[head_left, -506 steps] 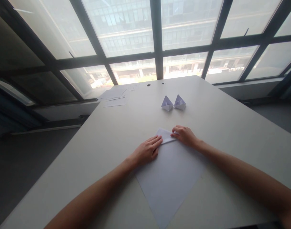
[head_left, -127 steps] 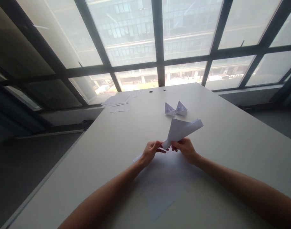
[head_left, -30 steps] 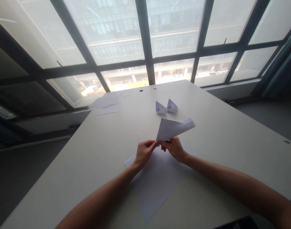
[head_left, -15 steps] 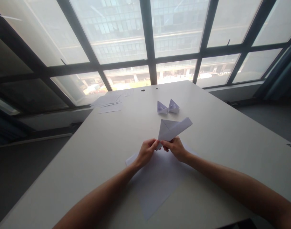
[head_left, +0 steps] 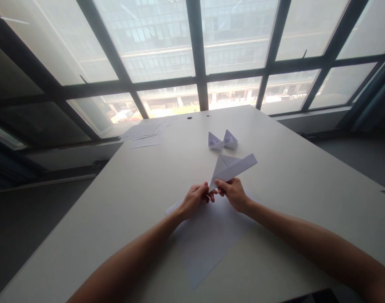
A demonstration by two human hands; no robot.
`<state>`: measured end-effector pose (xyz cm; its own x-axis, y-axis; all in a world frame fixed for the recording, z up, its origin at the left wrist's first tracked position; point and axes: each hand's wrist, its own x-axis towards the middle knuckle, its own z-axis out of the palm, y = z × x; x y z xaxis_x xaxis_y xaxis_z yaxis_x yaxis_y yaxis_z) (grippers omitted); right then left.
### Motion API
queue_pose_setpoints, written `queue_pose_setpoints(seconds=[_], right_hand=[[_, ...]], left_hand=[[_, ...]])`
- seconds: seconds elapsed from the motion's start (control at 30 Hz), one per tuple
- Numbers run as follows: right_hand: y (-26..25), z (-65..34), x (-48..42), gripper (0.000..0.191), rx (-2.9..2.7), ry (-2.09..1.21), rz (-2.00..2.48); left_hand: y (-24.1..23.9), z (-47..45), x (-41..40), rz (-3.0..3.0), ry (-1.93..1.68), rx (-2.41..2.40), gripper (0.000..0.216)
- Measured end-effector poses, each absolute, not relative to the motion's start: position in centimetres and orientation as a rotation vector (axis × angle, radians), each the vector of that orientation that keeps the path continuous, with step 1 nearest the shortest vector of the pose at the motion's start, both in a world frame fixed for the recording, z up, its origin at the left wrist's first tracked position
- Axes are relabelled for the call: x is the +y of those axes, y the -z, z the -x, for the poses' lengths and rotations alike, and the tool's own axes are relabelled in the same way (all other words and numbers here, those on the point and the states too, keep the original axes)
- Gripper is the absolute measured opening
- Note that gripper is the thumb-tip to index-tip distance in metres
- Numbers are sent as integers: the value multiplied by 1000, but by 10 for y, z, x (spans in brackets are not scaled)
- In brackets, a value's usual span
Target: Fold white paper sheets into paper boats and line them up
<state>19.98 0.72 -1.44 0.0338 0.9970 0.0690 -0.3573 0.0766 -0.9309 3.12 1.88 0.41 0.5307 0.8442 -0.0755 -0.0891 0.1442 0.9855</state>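
A white sheet of folded paper (head_left: 232, 167), triangular with a straight band along its lower edge, is held up above the table. My right hand (head_left: 234, 194) pinches its lower edge, thumb on the near face and fingers behind. At the paper's lower left corner is my left hand (head_left: 195, 200), closed loosely about the tip, its thumb lifted a little and fingers curled beneath. Under both hands lies a flat white paper sheet (head_left: 208, 248), partly covered by my hands. Two folded paper boats (head_left: 215, 142) stand side by side just beyond the held paper.
The white table (head_left: 116, 219) stretches toward large dark-framed windows (head_left: 197, 50). Several loose paper sheets (head_left: 144, 134) lie at its far left. A dark object (head_left: 312, 296) shows at the bottom edge, and blue curtains (head_left: 365, 101) hang at the right.
The folded paper has turned slightly, its lower left corner now showing more. My left thumb has loosened from that corner, while my right hand keeps its pinch.
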Motion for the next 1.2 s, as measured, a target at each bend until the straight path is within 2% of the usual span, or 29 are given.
queue_pose_setpoints(seconds=[0.3,0.4,0.53,0.63,0.73,0.83,0.93,1.1,1.2], right_hand=[[8,-203,4,26,-926,-1576,761],[9,-204,4,27,-906,-1646,719],[4,-204,4,31,-959,-1675,760],[-1,-204,2,25,-1123,-1589,778],[-1,-203,1,27,-1216,-1359,866],[1,-202,1,35,-1265,-1230,933],[1,-203,2,34,-1280,-1212,936],[4,-202,1,32,-1288,-1150,989],[6,-202,2,32,-1260,-1152,1001]], left_hand=[[-5,-25,16,-682,-517,577,31],[-2,-28,13,-741,-602,598,30],[-4,-33,12,-1018,-937,795,33],[-7,-33,10,-1297,-1131,949,34],[-8,-34,7,-1468,-1115,986,35],[-5,-34,8,-1395,-1095,951,46],[-5,-34,11,-1285,-1099,861,54],[-12,-34,11,-1485,-1010,845,32],[-14,-34,9,-1519,-1029,920,30]])
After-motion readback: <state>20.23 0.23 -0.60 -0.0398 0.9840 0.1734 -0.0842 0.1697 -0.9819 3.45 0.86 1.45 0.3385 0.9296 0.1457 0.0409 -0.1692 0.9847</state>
